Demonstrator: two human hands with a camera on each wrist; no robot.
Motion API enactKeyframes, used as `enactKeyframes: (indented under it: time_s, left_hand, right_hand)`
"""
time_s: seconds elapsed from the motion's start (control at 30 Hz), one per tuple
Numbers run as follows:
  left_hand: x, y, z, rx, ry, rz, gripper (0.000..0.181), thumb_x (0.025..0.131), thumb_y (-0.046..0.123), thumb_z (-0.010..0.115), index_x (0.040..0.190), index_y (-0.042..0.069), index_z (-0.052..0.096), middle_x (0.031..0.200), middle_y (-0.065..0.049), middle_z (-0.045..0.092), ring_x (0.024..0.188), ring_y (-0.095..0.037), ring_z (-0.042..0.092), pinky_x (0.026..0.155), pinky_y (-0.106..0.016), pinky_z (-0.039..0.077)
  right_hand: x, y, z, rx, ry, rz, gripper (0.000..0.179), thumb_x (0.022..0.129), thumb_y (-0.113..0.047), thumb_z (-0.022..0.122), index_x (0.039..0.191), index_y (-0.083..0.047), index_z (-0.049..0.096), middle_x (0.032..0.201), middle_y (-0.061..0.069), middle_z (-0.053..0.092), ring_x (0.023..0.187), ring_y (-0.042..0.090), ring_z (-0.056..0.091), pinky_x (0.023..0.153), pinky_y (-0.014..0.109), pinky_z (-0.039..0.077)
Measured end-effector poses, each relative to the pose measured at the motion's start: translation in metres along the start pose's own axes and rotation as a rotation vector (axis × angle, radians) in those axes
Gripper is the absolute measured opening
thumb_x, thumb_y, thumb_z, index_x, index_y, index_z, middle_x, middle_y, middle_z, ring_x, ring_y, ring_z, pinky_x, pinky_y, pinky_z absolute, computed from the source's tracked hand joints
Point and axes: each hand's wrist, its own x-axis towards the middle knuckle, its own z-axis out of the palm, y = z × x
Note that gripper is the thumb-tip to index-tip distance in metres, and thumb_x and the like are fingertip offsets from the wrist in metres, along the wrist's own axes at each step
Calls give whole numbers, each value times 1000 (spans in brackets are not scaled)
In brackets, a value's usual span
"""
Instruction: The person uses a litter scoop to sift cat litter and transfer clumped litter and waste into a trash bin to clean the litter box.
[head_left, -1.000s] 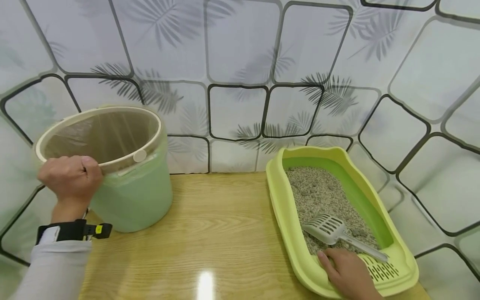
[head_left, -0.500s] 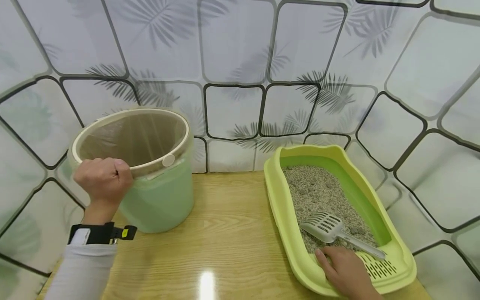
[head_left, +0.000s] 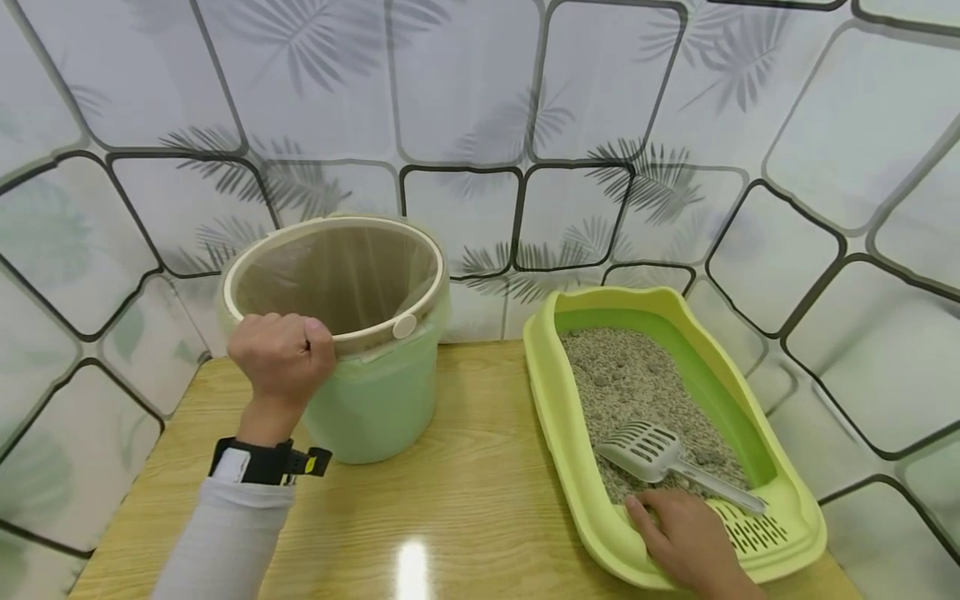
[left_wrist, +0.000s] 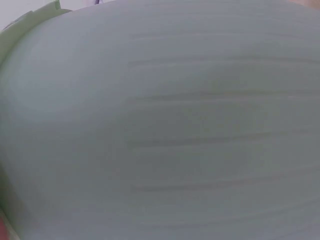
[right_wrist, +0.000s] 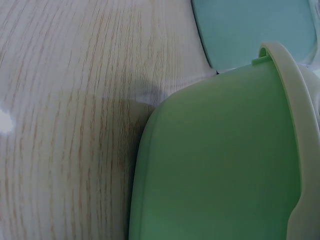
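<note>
Head: my left grip [head_left: 281, 358] is clamping a green trash bin [head_left: 375, 412] by its rim, the bin standing on the desk [head_left: 465, 500]; my right grip [head_left: 682, 537] is resting on the near end of a litter box [head_left: 566, 417], though I cannot tell whether it is clamping. A slotted litter scoop [head_left: 652, 454] is lying on the litter [head_left: 600, 367]. Left wrist: a grooved wall [left_wrist: 220, 120] is filling the field. Right wrist: the box's outer side is facing me.
</note>
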Motion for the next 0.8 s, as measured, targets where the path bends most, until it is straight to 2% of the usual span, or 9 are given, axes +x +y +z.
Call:
enactKeyframes:
  time_s: [0.2,0.6,0.7,0.8]
  left_hand:
    - [-5,17,12,-24,-21,17,39,78,15,43,44,9,25,42,-6,18,40,-24,16,46,-41,15]
    - [-9,43,30,-47,-58,63,39,79,14,45,43,9,30,40,-6,25,39,-22,22,46,-38,22]
    - [-9,48,33,-45,-77,83,39,79,13,46,43,8,32,40,-5,27,38,-22,25,46,-37,25]
    - [-9,49,32,-38,-85,87,39,80,13,46,43,8,32,40,-6,29,38,-22,27,46,-37,26]
  right_hand:
    - [0,-1,0,-15,25,-8,25,100,-36,59,91,-20,76,81,-8,72,72,8,66,63,27,50]
    - [-1,-3,-3,-22,6,-3,26,101,-36,57,96,-19,77,89,-4,76,79,14,70,70,36,56]
    - [0,0,-7,-53,19,-31,27,101,-38,56,102,-19,76,97,-1,77,89,20,72,83,45,56]
    - [8,18,-24,-150,-16,-43,39,99,-45,58,116,-13,72,113,11,76,107,37,70,97,63,48]
